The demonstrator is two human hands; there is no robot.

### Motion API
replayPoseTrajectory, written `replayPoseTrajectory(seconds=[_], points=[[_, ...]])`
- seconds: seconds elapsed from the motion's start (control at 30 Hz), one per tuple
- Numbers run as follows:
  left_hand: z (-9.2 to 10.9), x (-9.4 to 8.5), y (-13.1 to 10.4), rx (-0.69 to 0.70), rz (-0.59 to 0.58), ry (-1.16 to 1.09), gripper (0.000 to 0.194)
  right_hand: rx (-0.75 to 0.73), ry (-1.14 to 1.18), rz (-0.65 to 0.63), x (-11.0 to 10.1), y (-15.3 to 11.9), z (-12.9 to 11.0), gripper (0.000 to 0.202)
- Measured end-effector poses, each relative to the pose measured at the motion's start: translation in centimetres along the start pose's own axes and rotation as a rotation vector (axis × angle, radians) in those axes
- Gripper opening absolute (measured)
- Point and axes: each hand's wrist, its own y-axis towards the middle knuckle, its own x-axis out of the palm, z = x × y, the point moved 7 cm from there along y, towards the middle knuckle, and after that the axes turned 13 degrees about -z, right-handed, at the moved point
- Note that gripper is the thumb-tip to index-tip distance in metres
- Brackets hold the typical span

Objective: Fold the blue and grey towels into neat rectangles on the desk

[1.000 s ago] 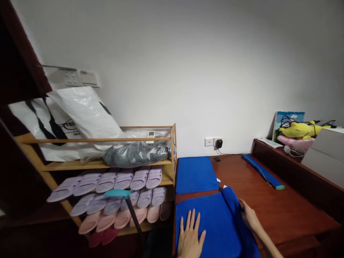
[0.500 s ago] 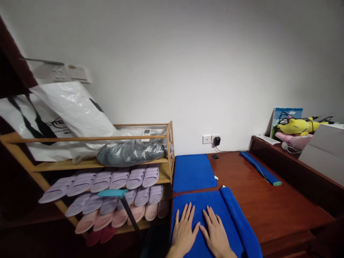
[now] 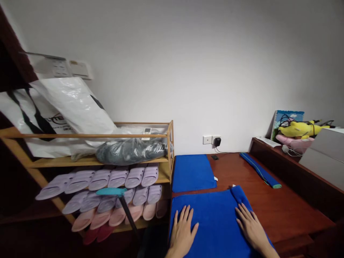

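A blue towel (image 3: 212,218) is spread over the near left part of the reddish wooden table, its right edge still rolled or folded over. My left hand (image 3: 182,229) lies flat on the towel's left side, fingers stretched out. Palm down, my right hand (image 3: 249,224) rests on the rolled right edge, its fingers extended and slightly apart. Behind the spread towel lies a folded blue towel (image 3: 193,173) with a small white tag. A narrow rolled blue towel (image 3: 259,170) with a green edge lies farther right.
To the left, a wooden shoe rack (image 3: 158,136) holds several lilac and pink slippers, a white bag (image 3: 72,107) and a plastic-wrapped grey bundle (image 3: 131,150). A black plug (image 3: 217,141) sits in the wall socket. A raised ledge at right bears a yellow plush toy (image 3: 301,129) and cables.
My right hand has moved right, from the towel's middle onto its rolled edge. That edge has shifted right, so more of the towel lies flat. My left hand stays nearly in place.
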Motion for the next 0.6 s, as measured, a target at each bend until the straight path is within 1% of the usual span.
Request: replayPoseTrajectory(seconds=[0.1,0.17,0.23,0.3,0.33,0.37,0.4,0.43,0.5,0.53,0.57,0.6], points=[[-0.3,0.2,-0.1,0.002,0.043,0.010,0.051,0.026,-0.013,-0.030,0.3,-0.4,4.0,0.048],[-0.5,0.3,-0.1,0.004,0.071,0.020,0.049,0.045,-0.046,-0.024,0.3,-0.6,6.5,0.046],[-0.7,0.4,-0.2,-0.003,0.093,0.026,0.048,0.112,-0.106,0.025,-0.3,-1.0,8.4,0.046],[-0.9,0.3,-0.5,-0.016,0.109,0.027,0.047,0.257,-0.163,0.124,-1.7,-1.5,9.2,0.050],[-0.9,0.3,-0.6,-0.022,0.112,0.026,0.047,0.322,-0.178,0.176,-2.4,-1.8,8.9,0.053],[-0.9,0.3,-0.8,-0.026,0.110,0.025,0.046,0.353,-0.179,0.217,-3.0,-1.9,7.9,0.053],[-0.9,0.3,-0.9,-0.030,0.104,0.024,0.046,0.346,-0.166,0.237,-3.3,-1.9,6.3,0.053],[-0.9,0.3,-1.0,-0.034,0.096,0.023,0.046,0.276,-0.139,0.223,-3.3,-1.6,4.2,0.052],[-0.9,0.1,-1.1,-0.061,0.092,0.025,0.047,0.088,-0.047,0.122,-2.3,-0.8,-0.8,0.050],[-0.9,0.0,-1.1,-0.077,0.094,0.028,0.049,0.027,0.004,0.070,-1.7,-0.6,-2.9,0.051],[-0.9,-0.1,-1.1,-0.091,0.095,0.032,0.051,-0.005,0.051,0.031,-1.0,-0.3,-4.5,0.052],[-0.8,-0.2,-1.0,-0.099,0.088,0.036,0.052,-0.020,0.091,0.002,-0.5,-0.2,-5.6,0.053]])
